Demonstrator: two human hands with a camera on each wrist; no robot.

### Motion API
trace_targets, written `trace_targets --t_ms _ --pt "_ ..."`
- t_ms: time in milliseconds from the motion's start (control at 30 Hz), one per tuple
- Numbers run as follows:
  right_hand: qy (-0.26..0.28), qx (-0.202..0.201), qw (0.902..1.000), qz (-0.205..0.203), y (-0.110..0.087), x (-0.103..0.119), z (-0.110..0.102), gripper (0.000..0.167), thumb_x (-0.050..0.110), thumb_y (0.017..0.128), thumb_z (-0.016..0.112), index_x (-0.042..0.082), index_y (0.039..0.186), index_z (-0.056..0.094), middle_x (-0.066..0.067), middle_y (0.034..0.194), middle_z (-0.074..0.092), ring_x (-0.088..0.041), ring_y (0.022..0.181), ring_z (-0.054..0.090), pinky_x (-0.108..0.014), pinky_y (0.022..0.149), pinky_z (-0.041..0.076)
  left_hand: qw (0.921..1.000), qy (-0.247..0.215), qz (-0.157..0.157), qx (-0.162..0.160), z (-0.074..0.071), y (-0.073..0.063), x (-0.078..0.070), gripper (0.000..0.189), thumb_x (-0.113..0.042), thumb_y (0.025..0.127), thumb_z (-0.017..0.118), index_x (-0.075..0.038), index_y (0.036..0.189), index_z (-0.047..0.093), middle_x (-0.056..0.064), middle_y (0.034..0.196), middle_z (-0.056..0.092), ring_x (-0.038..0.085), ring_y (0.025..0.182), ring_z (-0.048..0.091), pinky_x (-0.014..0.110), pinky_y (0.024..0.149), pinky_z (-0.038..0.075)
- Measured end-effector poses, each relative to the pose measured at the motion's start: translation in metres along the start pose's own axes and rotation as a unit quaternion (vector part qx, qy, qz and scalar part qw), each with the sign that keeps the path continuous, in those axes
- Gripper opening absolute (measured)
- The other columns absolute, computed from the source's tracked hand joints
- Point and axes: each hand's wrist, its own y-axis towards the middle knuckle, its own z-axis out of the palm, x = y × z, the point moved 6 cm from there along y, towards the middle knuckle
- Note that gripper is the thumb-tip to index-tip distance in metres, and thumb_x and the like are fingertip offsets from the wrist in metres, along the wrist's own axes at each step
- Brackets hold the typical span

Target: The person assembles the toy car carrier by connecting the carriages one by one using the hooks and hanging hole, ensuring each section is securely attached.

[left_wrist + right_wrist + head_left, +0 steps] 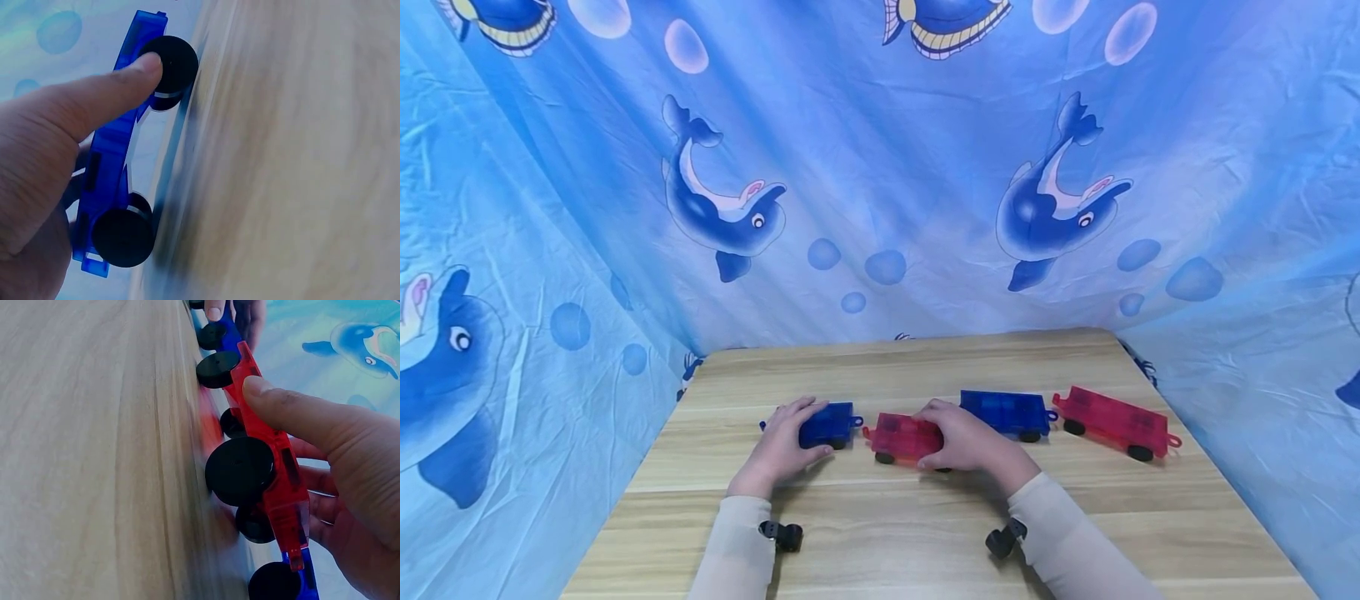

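Note:
My left hand (781,442) grips a translucent blue toy train car (831,423) with black wheels. The left wrist view shows the thumb over one wheel of this blue car (112,144), while the other fingers are mostly hidden behind it. A translucent red toy train car (895,433) is in my right hand (964,437), thumb on its near side and fingers on the far side. Both cars stand in a row along the tabletop, the red car's hook close to the blue car's loop. Its wheels show in the right wrist view below the red body (281,469).
A second blue car (1007,407) stands just behind and right of my right hand, partly covered by it. Farther right is a second red car (1112,419), angled, its hook at the blue car's loop. Dolphin-print curtains (880,167) surround the wooden table (880,525).

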Motion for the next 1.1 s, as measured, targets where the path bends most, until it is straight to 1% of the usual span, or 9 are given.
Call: trace_targets --t_ms 67,167,300,400,467,633,800,900,1100 --pt "-0.001 -0.001 1.0000 0.000 0.000 -0.001 0.001 0.074 0.043 0.080 0.092 0.020 0.144 0.064 0.007 0.124 0.061 -0.013 0.108 0.059 -0.037 0.090 0.057 1.0000 0.007 -0.003 -0.004 0.000 0.000 0.001 0.076 -0.041 0.084 0.090 -0.022 0.151 0.059 0.013 0.159 0.047 0.043 0.146 0.040 0.069 0.117 0.026" --pt "-0.006 -0.003 1.0000 0.001 0.000 -0.001 0.001 0.074 0.043 0.080 0.092 0.020 0.144 0.064 0.006 0.126 0.061 -0.015 0.109 0.059 -0.038 0.091 0.057 0.9998 0.014 -0.011 -0.010 0.000 0.000 0.003 0.071 -0.042 0.085 0.089 -0.023 0.147 0.063 0.012 0.154 0.052 0.041 0.143 0.043 0.066 0.117 0.028" --pt "-0.015 -0.005 0.9999 -0.004 0.001 0.000 0.001 0.072 0.043 0.082 0.091 0.019 0.144 0.063 0.004 0.126 0.061 -0.015 0.109 0.059 -0.039 0.092 0.056 0.9997 0.004 -0.020 -0.014 0.000 0.000 0.005 0.071 -0.042 0.083 0.090 -0.024 0.146 0.064 0.012 0.143 0.057 0.039 0.138 0.048 0.064 0.123 0.017" --pt "-0.018 -0.006 0.9998 -0.007 0.001 0.002 0.002 0.071 0.042 0.083 0.090 0.018 0.144 0.063 0.003 0.125 0.061 -0.016 0.107 0.059 -0.038 0.091 0.056 0.9996 -0.006 -0.024 -0.015 0.000 0.000 0.006 0.073 -0.042 0.081 0.091 -0.023 0.146 0.064 0.012 0.139 0.058 0.038 0.136 0.050 0.062 0.125 0.009" --pt "-0.017 -0.006 0.9998 -0.006 0.002 0.002 0.002 0.070 0.042 0.083 0.090 0.017 0.144 0.063 0.003 0.125 0.061 -0.016 0.107 0.059 -0.038 0.091 0.056 0.9994 -0.009 -0.029 -0.017 -0.001 0.000 0.007 0.073 -0.043 0.081 0.091 -0.023 0.146 0.064 0.012 0.139 0.058 0.039 0.135 0.050 0.063 0.124 0.012" --pt "-0.018 -0.010 0.9998 -0.003 0.003 0.002 0.004 0.071 0.043 0.083 0.089 0.019 0.144 0.063 0.004 0.125 0.061 -0.015 0.107 0.059 -0.037 0.091 0.056 0.9985 -0.010 -0.043 -0.033 -0.002 0.000 0.011 0.073 -0.047 0.082 0.089 -0.024 0.147 0.063 0.009 0.139 0.056 0.038 0.133 0.048 0.062 0.119 0.023" --pt "-0.025 -0.019 0.9994 -0.011 0.006 0.002 0.007 0.072 0.046 0.083 0.088 0.018 0.144 0.063 0.004 0.125 0.061 -0.014 0.106 0.059 -0.037 0.090 0.056 0.9972 -0.014 -0.040 -0.061 -0.006 -0.001 0.012 0.072 -0.048 0.083 0.089 -0.024 0.146 0.064 0.009 0.136 0.057 0.037 0.130 0.050 0.063 0.116 0.027" --pt "-0.030 -0.025 0.9991 -0.014 0.007 0.002 0.008 0.072 0.046 0.083 0.089 0.018 0.144 0.063 0.004 0.126 0.061 -0.014 0.106 0.060 -0.037 0.090 0.056 0.9966 -0.015 -0.041 -0.070 -0.008 -0.001 0.012 0.071 -0.050 0.084 0.087 -0.025 0.146 0.064 0.008 0.136 0.057 0.037 0.129 0.052 0.063 0.115 0.030" --pt "-0.037 -0.032 0.9987 -0.015 0.009 0.006 0.008 0.073 0.047 0.084 0.088 0.018 0.145 0.063 0.003 0.126 0.062 -0.014 0.105 0.060 -0.036 0.088 0.056 0.9950 -0.016 -0.054 -0.083 -0.010 -0.001 0.016 0.070 -0.056 0.086 0.083 -0.029 0.147 0.063 0.008 0.137 0.056 0.035 0.127 0.052 0.061 0.111 0.034"
